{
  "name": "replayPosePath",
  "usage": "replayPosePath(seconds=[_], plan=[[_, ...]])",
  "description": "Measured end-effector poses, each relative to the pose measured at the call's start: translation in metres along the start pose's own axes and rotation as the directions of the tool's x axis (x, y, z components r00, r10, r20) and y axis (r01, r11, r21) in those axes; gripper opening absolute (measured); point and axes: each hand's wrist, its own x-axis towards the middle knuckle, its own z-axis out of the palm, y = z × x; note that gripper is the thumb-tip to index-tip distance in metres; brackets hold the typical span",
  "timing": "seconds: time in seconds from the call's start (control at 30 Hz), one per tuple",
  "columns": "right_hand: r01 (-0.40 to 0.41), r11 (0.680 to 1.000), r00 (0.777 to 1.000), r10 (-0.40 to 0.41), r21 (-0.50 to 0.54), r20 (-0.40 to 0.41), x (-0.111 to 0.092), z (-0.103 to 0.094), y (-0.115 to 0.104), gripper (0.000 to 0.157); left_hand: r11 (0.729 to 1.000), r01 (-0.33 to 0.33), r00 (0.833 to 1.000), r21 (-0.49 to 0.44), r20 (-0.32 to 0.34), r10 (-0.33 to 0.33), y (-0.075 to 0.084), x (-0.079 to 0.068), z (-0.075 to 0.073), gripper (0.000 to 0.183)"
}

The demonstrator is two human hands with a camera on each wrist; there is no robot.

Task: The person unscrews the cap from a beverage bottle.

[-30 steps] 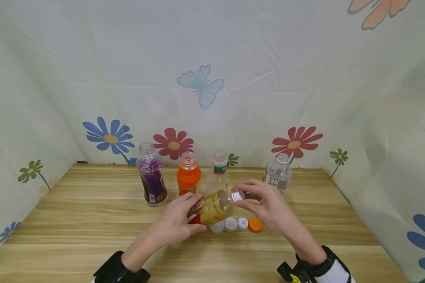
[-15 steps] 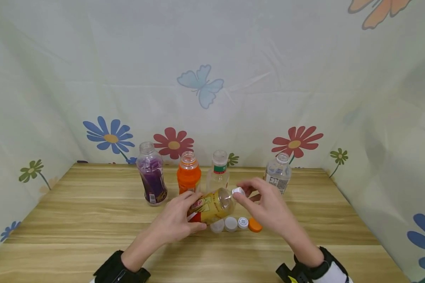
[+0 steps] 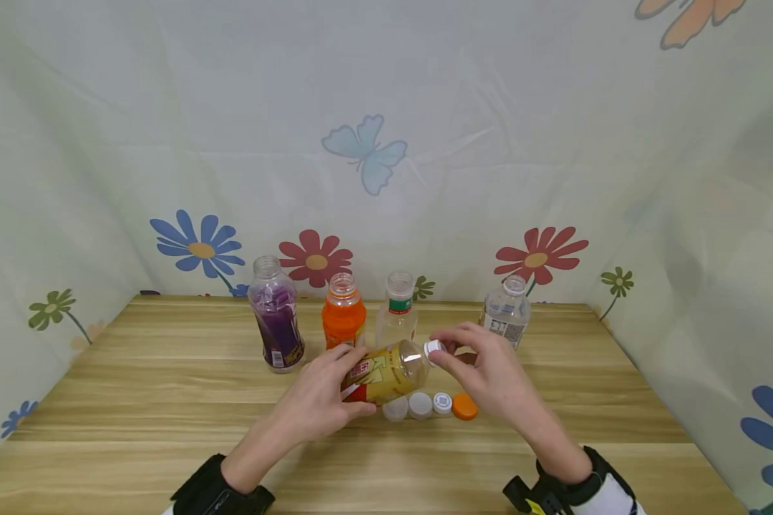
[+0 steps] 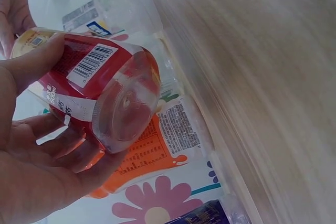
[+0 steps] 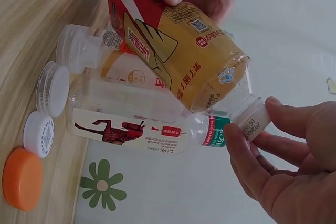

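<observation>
A clear plastic bottle with a yellow and red label (image 3: 386, 372) lies tilted in the air above the table, its neck toward the right. My left hand (image 3: 325, 397) grips it round the lower body; the left wrist view shows its bottom and barcode. On the bottle's neck sits a white cap (image 5: 253, 119), pinched between the thumb and fingers of my right hand (image 3: 489, 372). Just below the bottle, several loose caps lie in a row: a translucent one (image 3: 396, 409), another whitish one (image 3: 420, 405), a small white one (image 3: 442, 403) and an orange one (image 3: 465, 406).
Uncapped bottles stand behind my hands: one with a purple label (image 3: 277, 322), an orange one (image 3: 344, 318), a clear one with a green neck band (image 3: 398, 315) and, farther right, another clear one (image 3: 507, 311). A flower-print cloth (image 3: 373, 71) hangs behind the wooden table (image 3: 167, 372).
My right fingers have shifted their grip on the white cap, the hand turning slightly. The left hand keeps the bottle in nearly the same place.
</observation>
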Motion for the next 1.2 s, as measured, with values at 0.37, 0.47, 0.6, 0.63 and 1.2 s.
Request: replayPosePath(seconds=[0.37, 0.47, 0.6, 0.63, 1.2], plan=[[0.028, 0.999, 0.999, -0.03, 0.046, 0.039, -0.0012, -0.0005, 0.0, 0.027, 1.0, 0.004, 1.0, 0.007, -0.003, -0.004, 0.001, -0.0002, -0.0003, 0.075], [0.048, 0.997, 0.998, -0.051, 0.065, 0.044, -0.0014, -0.0003, 0.0005, 0.028, 1.0, 0.006, 1.0, 0.009, -0.006, -0.006, 0.0011, -0.0006, -0.0002, 0.075], [0.071, 0.995, 0.996, -0.075, 0.076, 0.048, -0.0012, -0.0001, 0.0011, 0.028, 1.0, 0.003, 1.0, 0.016, -0.011, -0.003, 0.0006, -0.0009, 0.0, 0.075], [0.076, 0.994, 0.996, -0.08, 0.076, 0.049, -0.001, -0.0001, 0.0013, 0.028, 1.0, 0.002, 1.0, 0.016, -0.011, -0.002, 0.0005, -0.001, -0.0001, 0.075], [0.178, 0.98, 0.982, -0.183, 0.094, 0.05, -0.0004, -0.0004, 0.005, 0.03, 1.0, 0.005, 0.999, -0.007, 0.033, -0.005, 0.0002, -0.0014, -0.0006, 0.075]])
